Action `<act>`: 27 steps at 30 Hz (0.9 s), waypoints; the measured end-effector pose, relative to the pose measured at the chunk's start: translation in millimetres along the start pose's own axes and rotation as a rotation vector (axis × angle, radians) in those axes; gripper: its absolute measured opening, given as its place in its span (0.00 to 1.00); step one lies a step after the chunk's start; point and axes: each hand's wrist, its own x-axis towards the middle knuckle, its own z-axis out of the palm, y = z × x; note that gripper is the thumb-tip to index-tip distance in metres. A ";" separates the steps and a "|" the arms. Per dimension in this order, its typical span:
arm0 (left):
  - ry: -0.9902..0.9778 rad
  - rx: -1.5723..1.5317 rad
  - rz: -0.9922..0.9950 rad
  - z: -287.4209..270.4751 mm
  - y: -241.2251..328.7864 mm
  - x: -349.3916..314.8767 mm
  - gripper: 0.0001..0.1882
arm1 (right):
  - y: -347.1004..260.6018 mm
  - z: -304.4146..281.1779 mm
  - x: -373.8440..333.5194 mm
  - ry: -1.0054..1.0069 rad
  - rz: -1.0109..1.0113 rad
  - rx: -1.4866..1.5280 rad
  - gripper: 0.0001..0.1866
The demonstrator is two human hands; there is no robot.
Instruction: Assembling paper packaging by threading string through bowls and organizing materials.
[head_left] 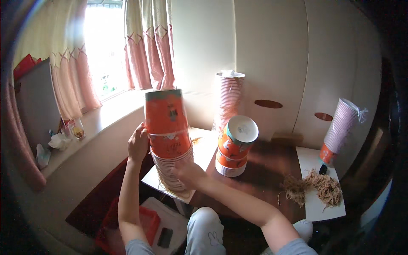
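Observation:
On the left stands a tall stack of upside-down orange paper buckets (168,146) with green bands and pale rims. My left hand (138,142) is closed at the left side of the stack, by the rim of an upper bucket; some of its fingers are hidden. Against the right side of the lower rims is my right hand (188,174), blurred, with its fingers not clear. Thin yellowish strands (163,187) hang around the stack's bottom rims. To the right, a shorter stack of upside-down orange buckets (235,146) shows a white round base on top.
Tall wrapped bucket stacks stand by the wall (229,97) and far right (340,127). A tan string bundle (325,189) lies over a white board (331,211) on the brown table (263,187). Below left are a red basket (148,214) and a dark phone-like object (165,238).

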 end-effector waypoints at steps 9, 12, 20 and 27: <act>0.058 -0.148 -0.074 -33.3 62.7 79.5 0.19 | -20.1 31.4 -38.7 -0.054 0.023 0.102 0.08; -0.119 -0.053 -0.063 -21.2 70.2 99.1 0.21 | -36.8 11.8 -55.7 -0.038 0.085 0.303 0.08; -0.186 -0.090 -0.074 -4.0 87.2 69.8 0.14 | -42.1 -77.8 -189.9 -0.316 0.130 0.517 0.12; -0.155 -0.195 0.044 14.2 174.8 83.4 0.25 | -20.9 -114.7 -270.7 -0.334 0.491 0.429 0.11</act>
